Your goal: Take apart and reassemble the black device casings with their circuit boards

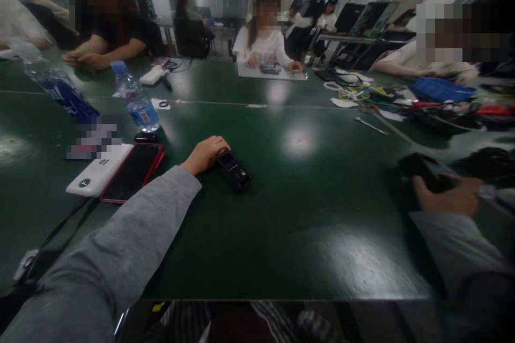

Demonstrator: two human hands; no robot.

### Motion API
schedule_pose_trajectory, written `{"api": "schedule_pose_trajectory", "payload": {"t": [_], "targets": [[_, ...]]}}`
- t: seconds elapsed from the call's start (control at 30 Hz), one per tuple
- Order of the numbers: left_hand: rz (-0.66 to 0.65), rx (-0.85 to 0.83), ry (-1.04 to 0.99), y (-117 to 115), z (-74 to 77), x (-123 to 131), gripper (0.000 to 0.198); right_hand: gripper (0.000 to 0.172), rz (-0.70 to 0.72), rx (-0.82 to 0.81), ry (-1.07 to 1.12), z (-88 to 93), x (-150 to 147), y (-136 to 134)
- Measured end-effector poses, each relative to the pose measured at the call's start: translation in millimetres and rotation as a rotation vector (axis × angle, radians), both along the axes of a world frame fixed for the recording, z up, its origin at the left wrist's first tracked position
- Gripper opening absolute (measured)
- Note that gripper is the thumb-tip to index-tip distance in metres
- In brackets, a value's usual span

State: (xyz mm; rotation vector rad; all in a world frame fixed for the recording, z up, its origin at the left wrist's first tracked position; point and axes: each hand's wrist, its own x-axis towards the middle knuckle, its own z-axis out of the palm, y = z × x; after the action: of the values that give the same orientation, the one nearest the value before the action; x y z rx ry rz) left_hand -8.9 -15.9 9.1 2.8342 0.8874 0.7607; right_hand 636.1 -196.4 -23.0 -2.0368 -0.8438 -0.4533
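A black handheld device [234,172] with a small screen and buttons lies on the green table [281,246]. My left hand [206,153] is closed around its far end, fingers curled over the edge. Over at the right, my right hand [448,195] grips a dark box-shaped object [426,169], thumb along its near side; blur hides its exact kind. Left of my left hand lie a phone with a red edge [132,171] and a white power bank [98,171] with a lit display.
Two plastic bottles [139,102] stand or lean at the left. Tangled cables [362,91], a blue bundle [442,89] and a wrench [372,126] lie at the right. Across the table a person [261,43] handles small parts on a white board. Other people sit around.
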Motion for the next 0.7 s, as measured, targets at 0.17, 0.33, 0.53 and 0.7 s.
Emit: {"api": "schedule_pose_trajectory", "payload": {"t": [0.17,0.33,0.53,0.7], "targets": [[0.001,0.003,0.004,1,-1.2,0,0.024,0.073,0.418,-0.109,0.039,4.9,-128,54],[0.040,0.008,-0.010,-1,-0.2,2,0.029,0.054,0.999,-0.025,-0.049,14.1,-237,83],[0.196,-0.017,-0.039,1,-2.4,4,0.029,0.047,0.973,-0.021,-0.069,13.2,-247,86],[0.175,0.004,0.007,4,-5.1,4,0.028,0.043,1.003,-0.023,-0.248,18.3,-259,78]]}}
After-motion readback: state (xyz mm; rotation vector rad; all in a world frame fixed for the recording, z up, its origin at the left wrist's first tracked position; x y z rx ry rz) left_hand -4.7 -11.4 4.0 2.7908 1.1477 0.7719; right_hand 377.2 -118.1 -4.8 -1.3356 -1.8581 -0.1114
